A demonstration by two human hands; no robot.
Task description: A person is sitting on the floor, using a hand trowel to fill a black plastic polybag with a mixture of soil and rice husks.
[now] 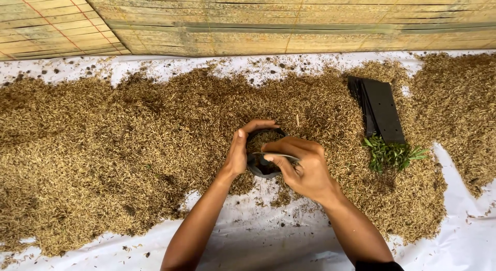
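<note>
A small black plastic grow bag [260, 165] lies on its side in a wide heap of brown rice husks [103, 152], its mouth facing the heap. My left hand [241, 148] curls around the bag's left rim and holds it open. My right hand [302, 167] pinches the near right rim with thumb and fingers. Husks fill part of the bag's opening. Both forearms reach in from the bottom of the view.
A stack of flat black bags [380, 108] lies to the right on the husks, with a bunch of small green seedlings [391, 155] just below it. A white plastic sheet [258, 240] underlies everything. A bamboo-slat wall [289, 23] runs along the back.
</note>
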